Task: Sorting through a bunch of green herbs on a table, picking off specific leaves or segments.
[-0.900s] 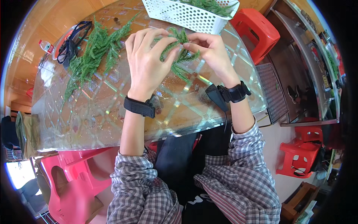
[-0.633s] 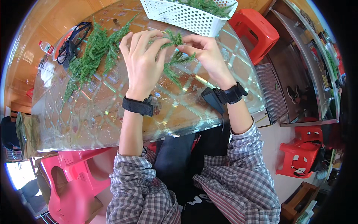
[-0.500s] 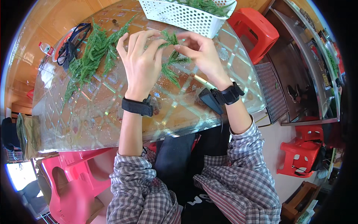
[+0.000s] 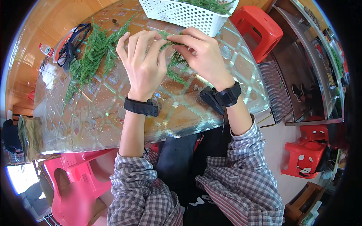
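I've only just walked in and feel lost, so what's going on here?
A person's two hands work at a green sprig over a shiny table. The right hand appears to pinch it; the left hand is at it too, its grip partly hidden. More green sprigs lie to the left, and a white basket of greenery stands beyond.

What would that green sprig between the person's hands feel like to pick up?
The green sprig is probably light, since only fingers appear to support it. Its slim, separate side branches suggest it would bend a little when pushed. It seems unlikely to roll, as those branches fan out in different directions.
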`<state>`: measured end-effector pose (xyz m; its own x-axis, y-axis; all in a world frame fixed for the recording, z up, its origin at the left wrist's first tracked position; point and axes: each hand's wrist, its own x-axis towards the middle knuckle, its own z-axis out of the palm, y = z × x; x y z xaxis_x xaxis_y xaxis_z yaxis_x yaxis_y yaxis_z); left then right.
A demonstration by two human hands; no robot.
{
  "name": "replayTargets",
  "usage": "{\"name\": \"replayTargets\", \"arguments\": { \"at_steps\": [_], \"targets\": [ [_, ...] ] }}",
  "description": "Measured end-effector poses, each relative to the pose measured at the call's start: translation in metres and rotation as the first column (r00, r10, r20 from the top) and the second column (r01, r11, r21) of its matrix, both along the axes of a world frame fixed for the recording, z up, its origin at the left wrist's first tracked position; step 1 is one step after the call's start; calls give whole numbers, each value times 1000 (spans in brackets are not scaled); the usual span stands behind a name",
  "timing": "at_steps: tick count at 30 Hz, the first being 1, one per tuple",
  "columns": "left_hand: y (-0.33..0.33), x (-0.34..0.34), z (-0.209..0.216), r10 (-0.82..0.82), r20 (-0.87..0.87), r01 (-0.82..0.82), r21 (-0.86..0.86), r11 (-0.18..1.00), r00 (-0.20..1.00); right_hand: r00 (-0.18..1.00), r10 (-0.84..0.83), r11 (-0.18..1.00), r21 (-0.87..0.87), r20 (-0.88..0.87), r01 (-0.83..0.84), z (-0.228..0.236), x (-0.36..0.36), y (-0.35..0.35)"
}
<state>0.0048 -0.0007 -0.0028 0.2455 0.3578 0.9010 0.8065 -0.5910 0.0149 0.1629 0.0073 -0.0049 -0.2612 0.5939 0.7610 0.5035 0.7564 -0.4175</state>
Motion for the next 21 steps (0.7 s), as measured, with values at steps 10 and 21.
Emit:
{"name": "replayTargets", "arguments": {
  "at_steps": [10,21],
  "targets": [
    [-3,-1,-4,1,-67,5,86,996,998,996,87,993,-82,-24,-89,5,2,-2],
    [-3,0,0,-157,-17,157,14,987,987,816,246,382,-721,-524,-578,10,30,2]
  ]
}}
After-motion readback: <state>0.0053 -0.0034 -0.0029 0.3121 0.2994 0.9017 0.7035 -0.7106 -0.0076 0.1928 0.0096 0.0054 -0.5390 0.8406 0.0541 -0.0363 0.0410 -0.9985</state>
